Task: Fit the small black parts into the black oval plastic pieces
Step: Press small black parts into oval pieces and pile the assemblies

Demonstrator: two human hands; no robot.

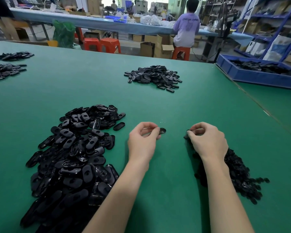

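In the head view, both hands are over the green counter (183, 101), a little apart from each other. The left hand (142, 140) has its fingers curled, and thumb and forefinger pinch a black oval plastic piece (162, 131), which sticks out to the right of the fingertips, just above the counter. The right hand (207, 140) also has curled fingers; they pinch a small black part (187, 132) at the fingertips, close to the counter surface. The two held things are near each other but not touching.

To the left of the left hand lies a big heap of oval pieces (74, 157), reaching toward the bottom edge of the picture. Under and behind the right wrist lies a heap of small parts (238, 174). Far beyond the hands, near the middle of the counter, is another heap of black pieces (154, 77). At the far right of the counter stands a blue tray (259, 77) with more black pieces inside.
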